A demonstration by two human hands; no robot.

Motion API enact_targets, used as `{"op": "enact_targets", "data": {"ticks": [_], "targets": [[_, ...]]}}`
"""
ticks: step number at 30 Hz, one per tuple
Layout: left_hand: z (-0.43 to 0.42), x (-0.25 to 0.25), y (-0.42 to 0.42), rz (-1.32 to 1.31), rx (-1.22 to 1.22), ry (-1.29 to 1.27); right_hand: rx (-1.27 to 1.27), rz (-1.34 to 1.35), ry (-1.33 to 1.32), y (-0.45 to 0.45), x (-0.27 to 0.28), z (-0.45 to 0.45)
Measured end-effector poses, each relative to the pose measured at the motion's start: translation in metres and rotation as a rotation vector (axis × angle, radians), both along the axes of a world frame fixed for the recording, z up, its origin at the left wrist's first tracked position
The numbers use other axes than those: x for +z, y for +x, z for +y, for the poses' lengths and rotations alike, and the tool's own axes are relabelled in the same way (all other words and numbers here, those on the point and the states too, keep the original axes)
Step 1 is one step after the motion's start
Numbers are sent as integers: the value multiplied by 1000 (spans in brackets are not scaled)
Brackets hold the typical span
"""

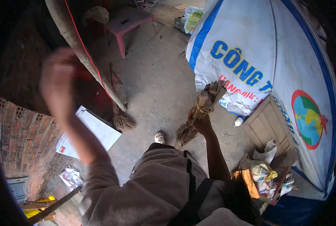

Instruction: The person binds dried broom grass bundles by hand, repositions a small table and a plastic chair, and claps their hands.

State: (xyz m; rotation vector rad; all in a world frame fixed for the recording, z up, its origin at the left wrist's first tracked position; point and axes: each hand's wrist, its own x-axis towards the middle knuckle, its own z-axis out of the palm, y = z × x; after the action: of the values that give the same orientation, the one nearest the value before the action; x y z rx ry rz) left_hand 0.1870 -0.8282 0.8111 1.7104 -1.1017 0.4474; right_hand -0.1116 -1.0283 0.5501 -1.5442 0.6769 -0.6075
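Note:
A tied bundle of dry brown plant material [205,101] is gripped in my right hand [200,121], in front of my body and right of centre. Its upper part rises above the fist, and its lower part hangs below toward the floor. On the left, my left hand [58,75] is raised near a slanting wooden pole [81,49] with a red cord along it. Motion blurs this hand, so its fingers and anything in them cannot be made out.
A red stool [128,25] stands ahead. Large printed white sheeting [247,45] fills the right side. A straw broom [122,119] and a white flat panel [94,132] lie front-left, beside a brick wall [28,139]. Bags [262,171] sit at lower right.

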Motion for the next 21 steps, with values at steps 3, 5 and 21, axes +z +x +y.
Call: {"op": "enact_targets", "data": {"ticks": [3, 5, 21], "targets": [[37, 118, 21, 727, -1438, -335, 2, 87, -48, 19, 8, -47], [17, 159, -15, 1032, -2154, -536, 67, 118, -92, 38, 3, -70], [-63, 141, -219, 626, -1511, -783, 1032, 103, -571, 151, 15, -231]]}}
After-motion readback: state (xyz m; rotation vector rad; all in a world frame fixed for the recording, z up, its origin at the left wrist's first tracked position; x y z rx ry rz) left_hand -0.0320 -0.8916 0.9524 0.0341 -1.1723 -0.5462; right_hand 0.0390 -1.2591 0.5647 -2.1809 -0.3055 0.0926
